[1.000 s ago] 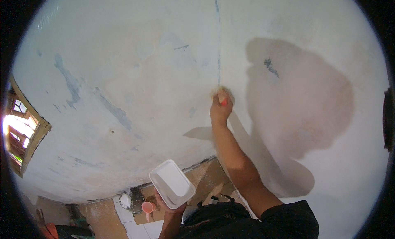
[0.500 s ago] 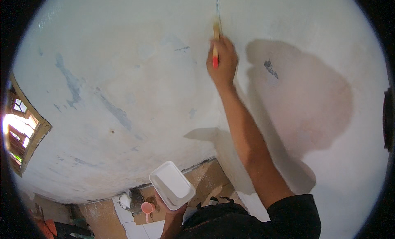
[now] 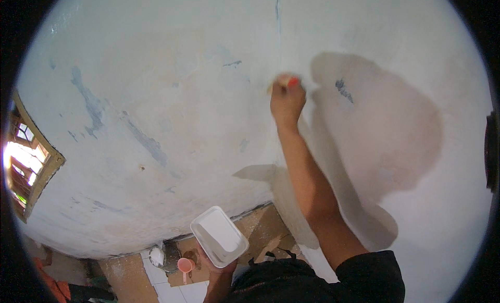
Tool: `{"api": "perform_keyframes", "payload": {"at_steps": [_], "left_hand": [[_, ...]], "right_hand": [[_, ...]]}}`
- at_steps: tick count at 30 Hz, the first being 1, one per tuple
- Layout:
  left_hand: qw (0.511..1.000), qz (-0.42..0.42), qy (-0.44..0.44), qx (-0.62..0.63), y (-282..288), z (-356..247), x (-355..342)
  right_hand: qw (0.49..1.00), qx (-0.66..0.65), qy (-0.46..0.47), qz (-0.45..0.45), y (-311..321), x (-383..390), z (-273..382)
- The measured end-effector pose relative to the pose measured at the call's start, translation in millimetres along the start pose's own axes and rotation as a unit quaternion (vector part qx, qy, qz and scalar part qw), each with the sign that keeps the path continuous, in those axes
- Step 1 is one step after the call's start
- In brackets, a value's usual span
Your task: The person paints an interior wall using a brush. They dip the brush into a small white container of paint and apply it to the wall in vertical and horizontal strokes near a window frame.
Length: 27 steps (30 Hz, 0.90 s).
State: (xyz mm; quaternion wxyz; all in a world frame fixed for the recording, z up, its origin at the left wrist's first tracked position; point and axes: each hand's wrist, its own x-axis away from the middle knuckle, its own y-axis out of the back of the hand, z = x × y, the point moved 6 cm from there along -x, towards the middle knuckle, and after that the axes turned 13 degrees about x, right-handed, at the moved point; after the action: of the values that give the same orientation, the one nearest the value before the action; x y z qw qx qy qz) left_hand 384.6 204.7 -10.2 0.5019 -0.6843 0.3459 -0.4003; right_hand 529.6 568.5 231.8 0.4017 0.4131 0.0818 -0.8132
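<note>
At the inner corner of a white wall (image 3: 208,110), my right hand (image 3: 287,106) is closed around a paintbrush (image 3: 293,82) with a pale handle and a red end. Motion blurs the brush, and its bristles are mostly hidden behind the fingers. Low in front of my body, my left hand (image 3: 212,264) grips a white rectangular tray (image 3: 229,257) from beneath and along its side. White paint or a bare white inside shows in the tray; I cannot tell which. Grey patches and streaks mark the wall left of the corner, with one dark patch to the right.
Below stand a pink dipper (image 3: 185,265) and a dark bucket (image 3: 171,255) with something white at it, on brown sheets (image 3: 125,274) and white tiles. A wooden-framed window (image 3: 44,170) opens at the left. Someone in orange and dark clothes (image 3: 57,287) is at the lower left.
My right hand has come down along the corner, and the paintbrush has turned from upright to slanted, its red end now up to the right. The tray has hardly moved.
</note>
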Motion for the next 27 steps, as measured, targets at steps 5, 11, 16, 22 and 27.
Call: {"api": "perform_keyframes", "payload": {"at_steps": [5,11,16,22,27], "left_hand": [[0.999,-0.020,-0.026,-0.023,2.7,0.1,-1.9],[0.999,-0.014,-0.017,0.025,12.4,-4.7,1.5],[0.999,-0.035,-0.016,0.011,-8.9,-0.9,7.0],[0.998,-0.060,-0.018,0.015,-7.8,-6.2,8.4],[0.998,-0.050,-0.021,0.017,-14.3,-6.5,6.3]], "right_hand": [[0.959,-0.225,0.102,-0.139,56.7,-104.6,104.2],[0.980,-0.065,0.146,-0.120,30.6,-62.9,85.8],[0.997,-0.036,0.064,-0.033,4.4,91.1,-35.7],[0.997,0.040,0.069,0.024,-5.7,115.8,-53.9],[0.996,-0.027,0.079,-0.007,12.1,-30.4,49.8]]}}
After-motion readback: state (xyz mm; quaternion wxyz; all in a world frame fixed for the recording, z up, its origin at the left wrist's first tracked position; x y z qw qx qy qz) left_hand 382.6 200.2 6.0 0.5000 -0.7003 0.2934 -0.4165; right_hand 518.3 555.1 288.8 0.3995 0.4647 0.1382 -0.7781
